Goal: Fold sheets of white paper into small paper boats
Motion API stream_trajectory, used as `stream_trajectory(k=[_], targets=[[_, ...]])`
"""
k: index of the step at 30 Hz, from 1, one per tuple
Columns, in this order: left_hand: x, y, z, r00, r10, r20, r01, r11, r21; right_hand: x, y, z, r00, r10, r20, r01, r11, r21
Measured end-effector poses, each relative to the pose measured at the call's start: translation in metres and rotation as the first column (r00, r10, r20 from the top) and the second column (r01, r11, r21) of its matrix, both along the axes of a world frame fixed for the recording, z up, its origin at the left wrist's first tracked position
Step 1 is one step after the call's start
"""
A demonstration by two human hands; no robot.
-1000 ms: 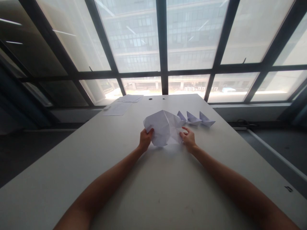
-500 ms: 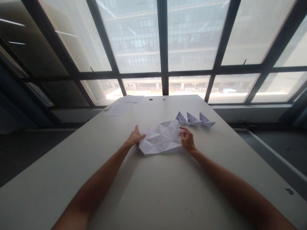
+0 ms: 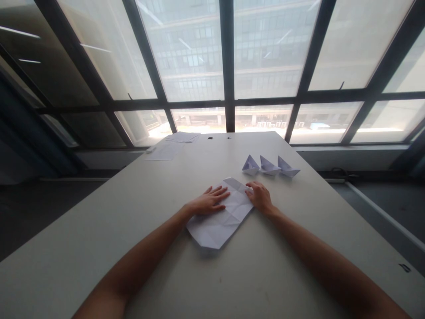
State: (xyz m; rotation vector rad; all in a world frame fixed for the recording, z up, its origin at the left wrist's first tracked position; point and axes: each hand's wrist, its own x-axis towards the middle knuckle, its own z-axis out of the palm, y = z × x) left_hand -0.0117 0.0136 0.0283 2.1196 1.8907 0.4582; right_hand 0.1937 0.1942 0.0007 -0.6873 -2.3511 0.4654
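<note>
A creased white sheet of paper [image 3: 217, 229] lies on the table in front of me, turned at a slant, with a grid of fold lines across it. My left hand [image 3: 210, 201] rests flat on its upper left part, fingers spread. At the paper's right edge, my right hand [image 3: 260, 196] has its fingers curled, with thumb and fingertips gripping the border. Just beyond the right hand stand three folded paper boats, a left one [image 3: 250, 165], a middle one [image 3: 269, 166] and a right one [image 3: 288, 168].
The white table [image 3: 166, 274] reaches to the windows. Flat sheets of paper [image 3: 162, 153] lie at its far left. Two round holes, one here [image 3: 210, 138], sit near the far edge. A small dark mark [image 3: 404, 267] is at the right edge.
The creased paper has turned to a slant and its near end has come closer to me. My left hand has moved from its left edge to lie flat on top of it.
</note>
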Motion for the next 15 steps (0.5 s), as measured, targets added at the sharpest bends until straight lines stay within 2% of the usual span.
stream_trajectory(k=[2, 4, 8, 12, 15], targets=[[0.005, 0.001, -0.01, 0.984, 0.053, -0.168, -0.066, 0.995, -0.074, 0.002, -0.011, 0.007, 0.998, -0.058, 0.032, 0.053, 0.989, 0.138], [0.011, 0.004, -0.015, 0.955, 0.121, -0.27, -0.153, 0.983, -0.1, 0.001, -0.026, 0.011, 0.995, -0.039, 0.093, 0.021, 0.982, 0.186], [0.015, 0.006, -0.011, 0.912, 0.268, -0.309, -0.32, 0.938, -0.131, -0.004, -0.058, 0.006, 0.949, 0.147, 0.28, -0.186, 0.976, 0.116], [0.002, 0.004, 0.006, 0.87, 0.337, -0.36, -0.444, 0.853, -0.273, -0.005, -0.064, 0.0, 0.868, 0.3, 0.396, -0.356, 0.931, 0.076], [-0.009, 0.003, 0.008, 0.878, 0.34, -0.338, -0.425, 0.878, -0.221, -0.003, -0.058, 0.0, 0.807, 0.41, 0.425, -0.469, 0.883, 0.038]])
